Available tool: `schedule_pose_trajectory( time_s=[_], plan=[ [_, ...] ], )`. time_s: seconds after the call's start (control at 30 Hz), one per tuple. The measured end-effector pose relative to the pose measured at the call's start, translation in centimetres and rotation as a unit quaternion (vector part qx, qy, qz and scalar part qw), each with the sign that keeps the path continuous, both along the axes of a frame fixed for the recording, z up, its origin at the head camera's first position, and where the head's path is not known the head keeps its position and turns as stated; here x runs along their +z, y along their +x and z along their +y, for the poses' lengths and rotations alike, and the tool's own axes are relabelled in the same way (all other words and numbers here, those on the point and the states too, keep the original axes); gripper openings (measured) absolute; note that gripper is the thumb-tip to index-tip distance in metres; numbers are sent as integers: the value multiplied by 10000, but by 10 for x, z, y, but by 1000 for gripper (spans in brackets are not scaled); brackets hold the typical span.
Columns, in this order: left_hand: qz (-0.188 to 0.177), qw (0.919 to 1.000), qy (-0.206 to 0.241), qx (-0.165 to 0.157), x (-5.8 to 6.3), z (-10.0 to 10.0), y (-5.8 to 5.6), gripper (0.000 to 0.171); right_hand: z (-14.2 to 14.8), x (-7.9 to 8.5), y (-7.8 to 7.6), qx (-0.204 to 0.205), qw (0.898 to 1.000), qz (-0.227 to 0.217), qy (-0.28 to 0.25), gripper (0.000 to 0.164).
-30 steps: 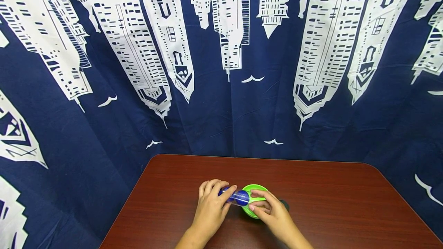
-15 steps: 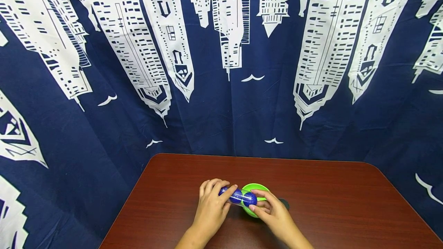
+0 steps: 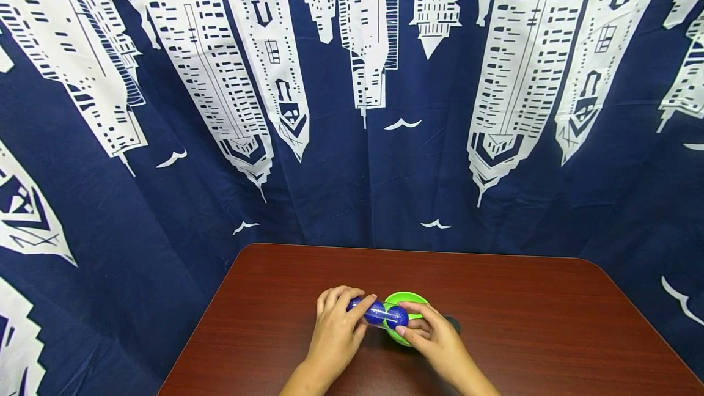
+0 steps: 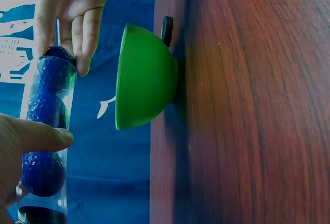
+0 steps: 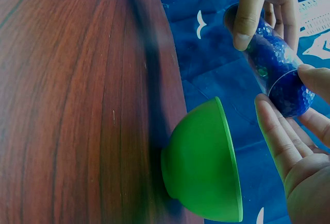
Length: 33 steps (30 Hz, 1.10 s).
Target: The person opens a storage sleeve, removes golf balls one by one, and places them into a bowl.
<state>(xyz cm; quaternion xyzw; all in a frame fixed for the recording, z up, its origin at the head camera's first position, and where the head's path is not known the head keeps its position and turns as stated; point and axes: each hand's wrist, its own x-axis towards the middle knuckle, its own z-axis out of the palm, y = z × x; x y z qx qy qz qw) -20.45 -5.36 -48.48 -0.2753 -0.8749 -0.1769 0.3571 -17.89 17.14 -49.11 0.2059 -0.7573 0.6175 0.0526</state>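
Observation:
My left hand (image 3: pixel 337 329) grips a clear plastic tube (image 4: pixel 58 202) that holds several shiny blue, dimpled golf balls. The tube lies tilted above a green bowl (image 3: pixel 405 298), its mouth toward the right hand. A blue golf ball (image 5: pixel 291 95) sticks partly out of that mouth. My right hand (image 3: pixel 434 338) has its thumb and fingertips about this ball, pinching it. In the left wrist view the tube's far end shows a dark base (image 4: pixel 42 214). The bowl's inside is mostly hidden by the hands and tube.
A black round lid (image 4: pixel 166 31) rests on the brown wooden table (image 3: pixel 522 304) just right of the bowl. Behind the table hangs a dark blue cloth (image 3: pixel 341 200) printed with white buildings and birds.
The balls have slid rightward along the tube, and the end one has come to the right hand's fingertips. Between half a second ago and now hardly anything moves.

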Motion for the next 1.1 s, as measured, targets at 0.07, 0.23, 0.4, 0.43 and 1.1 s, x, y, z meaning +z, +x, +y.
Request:
schedule_pose_trajectory(
  time_s=[0.07,0.23,0.4,0.43,1.1],
  plan=[
    [-70,10000,-4,23,-1,0,0,52,0,0,0,-16,10000,34,27,46],
    [-215,9997,27,65,-3,0,1,55,1,0,0,-53,9999,63,96,46],
    [-309,9995,71,83,-4,1,1,56,2,0,0,-160,9996,173,162,44],
    [-312,9995,70,88,-4,1,2,55,2,0,0,-190,9994,221,167,44],
    [-710,9930,942,69,-14,2,-2,59,5,9,-3,-511,9948,877,63,41]
  ],
)
